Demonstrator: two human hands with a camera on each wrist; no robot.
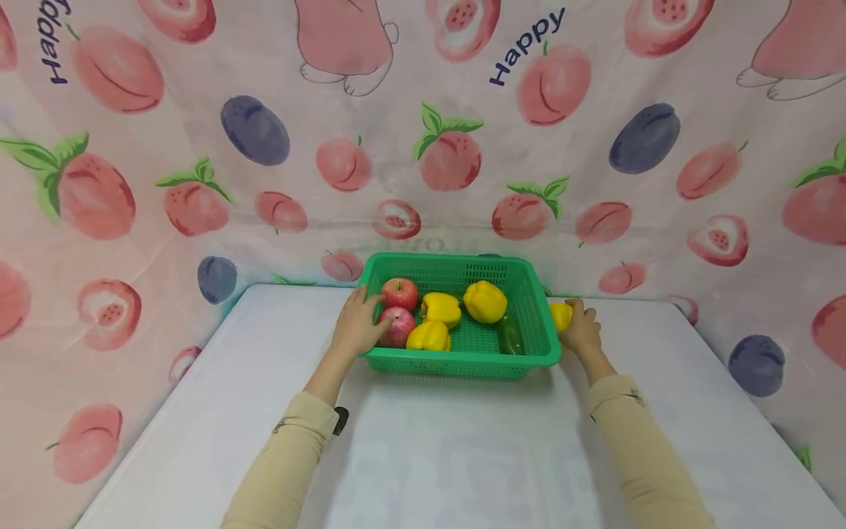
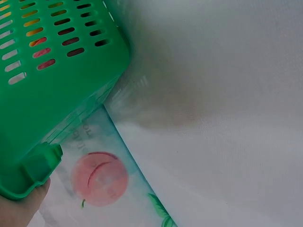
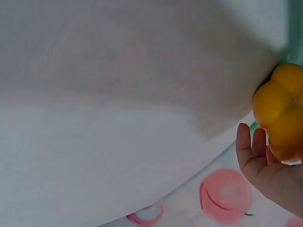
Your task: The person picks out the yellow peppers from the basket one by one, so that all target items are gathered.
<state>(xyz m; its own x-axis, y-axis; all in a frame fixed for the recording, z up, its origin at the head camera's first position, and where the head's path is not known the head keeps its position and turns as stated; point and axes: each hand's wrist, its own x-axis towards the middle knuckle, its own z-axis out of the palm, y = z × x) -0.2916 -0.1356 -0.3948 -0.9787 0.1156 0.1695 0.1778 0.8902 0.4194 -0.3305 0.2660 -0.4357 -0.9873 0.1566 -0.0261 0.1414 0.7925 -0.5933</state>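
Observation:
A green plastic basket [image 1: 463, 360] stands on the table. My left hand [image 1: 357, 323] holds its left rim, thumb reaching inside over the apples. The left wrist view shows part of that hand [image 2: 23, 208] against the basket's rim [image 2: 52, 153]. Just outside the right wall, my right hand [image 1: 583, 330] grips a yellow bell pepper [image 1: 561, 316]. In the right wrist view the pepper [image 3: 279, 106] is close to the basket wall, with two fingers curving up beside it. Inside the basket lie a red apple [image 1: 399, 294], a pinkish-red apple [image 1: 398, 329] and three yellow bell peppers [image 1: 485, 303].
A dark green vegetable, perhaps a cucumber [image 1: 510, 334], lies in the basket's right part. White cloth covers the table [image 1: 436, 448]. Behind and beside it hangs a fruit-printed curtain [image 1: 396, 132], close to the basket's back side.

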